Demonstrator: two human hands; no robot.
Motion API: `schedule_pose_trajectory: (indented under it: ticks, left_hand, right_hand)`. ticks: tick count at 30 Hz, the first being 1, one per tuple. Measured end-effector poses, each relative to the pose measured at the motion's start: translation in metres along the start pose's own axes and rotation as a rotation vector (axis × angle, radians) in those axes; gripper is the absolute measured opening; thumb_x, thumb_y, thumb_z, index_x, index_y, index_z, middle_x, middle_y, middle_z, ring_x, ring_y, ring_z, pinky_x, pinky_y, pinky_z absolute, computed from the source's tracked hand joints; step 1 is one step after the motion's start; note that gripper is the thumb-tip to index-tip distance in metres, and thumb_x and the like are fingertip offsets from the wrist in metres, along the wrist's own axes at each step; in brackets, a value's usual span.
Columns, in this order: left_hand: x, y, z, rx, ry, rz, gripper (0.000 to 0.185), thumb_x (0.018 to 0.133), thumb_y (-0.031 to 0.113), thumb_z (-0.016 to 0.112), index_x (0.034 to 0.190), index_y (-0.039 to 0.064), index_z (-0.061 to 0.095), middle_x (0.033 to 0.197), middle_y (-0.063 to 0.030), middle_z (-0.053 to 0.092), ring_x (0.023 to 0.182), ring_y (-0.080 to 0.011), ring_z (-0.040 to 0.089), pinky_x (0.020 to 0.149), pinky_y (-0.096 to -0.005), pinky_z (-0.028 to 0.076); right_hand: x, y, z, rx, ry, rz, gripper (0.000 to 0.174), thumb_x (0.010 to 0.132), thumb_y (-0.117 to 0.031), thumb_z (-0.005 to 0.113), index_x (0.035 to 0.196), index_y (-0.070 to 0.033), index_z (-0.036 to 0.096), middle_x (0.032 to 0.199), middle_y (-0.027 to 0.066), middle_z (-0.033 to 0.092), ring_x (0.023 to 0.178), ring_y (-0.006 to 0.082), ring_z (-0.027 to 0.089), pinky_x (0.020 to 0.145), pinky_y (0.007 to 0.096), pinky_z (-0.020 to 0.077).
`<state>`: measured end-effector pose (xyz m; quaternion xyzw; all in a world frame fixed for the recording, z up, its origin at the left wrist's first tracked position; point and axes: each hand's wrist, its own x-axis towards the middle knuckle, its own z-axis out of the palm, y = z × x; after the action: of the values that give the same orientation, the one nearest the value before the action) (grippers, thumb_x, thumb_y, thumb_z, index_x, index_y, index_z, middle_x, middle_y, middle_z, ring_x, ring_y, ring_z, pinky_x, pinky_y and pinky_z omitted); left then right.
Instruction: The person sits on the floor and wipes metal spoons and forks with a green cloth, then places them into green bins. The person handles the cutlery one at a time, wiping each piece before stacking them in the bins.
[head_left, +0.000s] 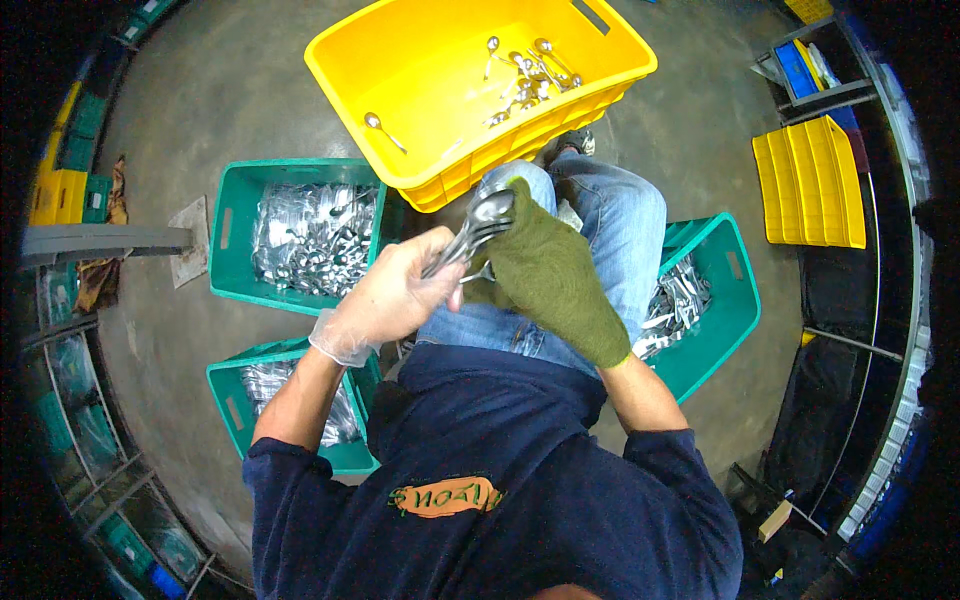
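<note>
My left hand (397, 289), in a clear thin glove, grips a small bunch of metal cutlery (469, 236) above my lap. A spoon bowl (495, 204) and fork tines show at the bunch's upper end. Another piece, with a forked end (480, 274), juts out below it towards the right. My right hand (555, 259) is inside a thick olive-green knitted covering that reaches the wrist. It lies against the head end of the cutlery. Its fingers are hidden by the knit, so its grip does not show.
A yellow crate (427, 176) with scattered spoons (529, 79) stands ahead. Green crates of cutlery stand at my left (221, 262), lower left (225, 409) and right (739, 300). A grey post (112, 240) rises at far left. Shelving (825, 97) lines the right side.
</note>
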<state>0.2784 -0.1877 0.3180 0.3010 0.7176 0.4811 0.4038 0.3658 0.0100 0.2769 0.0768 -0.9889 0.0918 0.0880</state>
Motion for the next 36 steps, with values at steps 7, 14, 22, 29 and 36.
schedule_pose_trajectory:
  ticks: [7, 14, 22, 29, 36]
  left_hand:
    - [-0.004, -0.005, 0.002, -0.016, 0.073, -0.064, 0.013, 0.101, 0.012, 0.056, 0.095, 0.0, 0.056, 0.073, -0.0047, 0.063, 0.067, -0.0106, 0.057, 0.063, -0.0289, 0.048]
    - [0.001, -0.013, 0.056, -0.222, 0.42, -0.105, 0.009, 0.1, 0.008, 0.056, 0.095, 0.001, 0.053, 0.076, -0.0089, 0.069, 0.066, -0.0137, 0.067, 0.06, -0.0312, 0.052]
    - [-0.022, -0.03, 0.022, 0.117, 0.707, -0.092, 0.017, 0.1, 0.018, 0.059, 0.106, 0.002, 0.057, 0.068, -0.0085, 0.058, 0.058, -0.0187, 0.056, 0.057, -0.0341, 0.046]
    - [-0.034, -0.101, -0.016, -0.22, 0.895, -0.012, 0.024, 0.105, 0.021, 0.051, 0.096, 0.003, 0.062, 0.079, 0.0013, 0.057, 0.072, -0.0075, 0.051, 0.064, -0.027, 0.044]
    - [-0.078, -0.307, -0.091, 0.375, 1.271, -0.322, 0.031, 0.104, 0.025, 0.052, 0.097, -0.003, 0.061, 0.083, -0.0113, 0.064, 0.078, -0.0195, 0.059, 0.072, -0.0375, 0.048]
  right_hand:
    - [0.002, -0.011, -0.02, 0.169, -0.007, -0.001, 0.05, 0.074, -0.033, 0.074, 0.116, -0.006, 0.065, 0.113, 0.0222, 0.063, 0.1, 0.0348, 0.065, 0.084, 0.0453, 0.0544]
    - [-0.005, -0.032, -0.001, 0.249, 0.206, 0.155, 0.045, 0.068, -0.022, 0.073, 0.104, 0.002, 0.062, 0.09, 0.0186, 0.06, 0.083, 0.0412, 0.058, 0.076, 0.051, 0.048]
    - [0.008, -0.034, 0.023, -0.123, 0.076, -0.089, 0.037, 0.084, -0.022, 0.06, 0.114, -0.001, 0.061, 0.104, 0.019, 0.065, 0.096, 0.0342, 0.063, 0.082, 0.047, 0.051]
    - [0.022, -0.053, 0.047, 0.307, -0.039, -0.091, 0.038, 0.082, -0.023, 0.061, 0.114, -0.002, 0.061, 0.103, 0.0185, 0.065, 0.093, 0.0343, 0.063, 0.083, 0.0476, 0.0505]
    - [0.024, -0.038, 0.034, 0.272, -0.08, -0.153, 0.039, 0.081, -0.023, 0.063, 0.114, -0.002, 0.061, 0.102, 0.0181, 0.065, 0.091, 0.0345, 0.063, 0.083, 0.0481, 0.0499]
